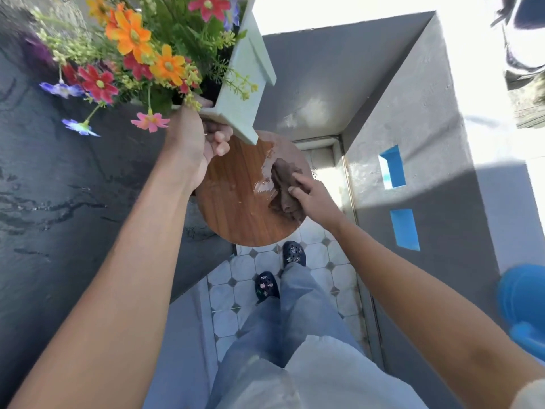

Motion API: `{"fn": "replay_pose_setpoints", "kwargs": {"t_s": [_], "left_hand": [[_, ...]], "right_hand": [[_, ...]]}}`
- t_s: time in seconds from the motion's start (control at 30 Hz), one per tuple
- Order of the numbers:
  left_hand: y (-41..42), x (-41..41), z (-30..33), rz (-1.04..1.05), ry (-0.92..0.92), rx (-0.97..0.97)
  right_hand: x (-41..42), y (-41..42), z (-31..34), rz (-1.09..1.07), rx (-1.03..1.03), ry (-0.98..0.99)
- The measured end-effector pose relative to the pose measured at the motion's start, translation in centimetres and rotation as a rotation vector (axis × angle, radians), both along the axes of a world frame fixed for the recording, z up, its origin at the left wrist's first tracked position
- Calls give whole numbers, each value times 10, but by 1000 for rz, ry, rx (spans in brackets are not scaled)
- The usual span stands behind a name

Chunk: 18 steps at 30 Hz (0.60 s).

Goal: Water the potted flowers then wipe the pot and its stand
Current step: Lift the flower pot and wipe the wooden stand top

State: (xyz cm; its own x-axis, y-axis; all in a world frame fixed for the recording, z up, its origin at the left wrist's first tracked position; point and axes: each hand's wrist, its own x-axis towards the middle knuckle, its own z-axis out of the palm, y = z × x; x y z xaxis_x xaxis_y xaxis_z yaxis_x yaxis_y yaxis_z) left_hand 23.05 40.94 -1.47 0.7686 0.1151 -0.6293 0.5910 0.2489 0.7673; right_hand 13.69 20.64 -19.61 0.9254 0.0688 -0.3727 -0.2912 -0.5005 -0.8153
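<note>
White octagonal floor tiles (317, 255) with small grey diamonds fill the lower centre. Two dark clogs (267, 286) with charms stand there below light blue jeans (295, 314). A blue plastic container (523, 302) sits at the right edge beside the grey wall (413, 113).

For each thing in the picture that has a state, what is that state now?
pot: lifted and tilted off the stand, flowers in it
stand: round wooden top bare, wet streak near the cloth
cloth: crumpled, pressed on the stand
left hand: grips the pot's lower corner
right hand: holds the cloth
</note>
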Motion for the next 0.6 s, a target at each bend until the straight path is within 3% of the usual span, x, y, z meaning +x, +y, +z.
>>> {"fn": "replay_pose_setpoints", "kwargs": {"t_s": [0.13,0.3,0.47,0.6], "left_hand": [[2,-1,0,-6,6,7],[4,1,-1,0,-16,23],[5,5,1,1,-28,13],[5,8,3,-1,-29,7]], "right_hand": [[10,-25,-14,-17,-374,-80],[1,-11,-11,-216,-312,-179],[-18,26,-23,-21,-408,-37],[-88,88,-30,279,-358,-133]]}}
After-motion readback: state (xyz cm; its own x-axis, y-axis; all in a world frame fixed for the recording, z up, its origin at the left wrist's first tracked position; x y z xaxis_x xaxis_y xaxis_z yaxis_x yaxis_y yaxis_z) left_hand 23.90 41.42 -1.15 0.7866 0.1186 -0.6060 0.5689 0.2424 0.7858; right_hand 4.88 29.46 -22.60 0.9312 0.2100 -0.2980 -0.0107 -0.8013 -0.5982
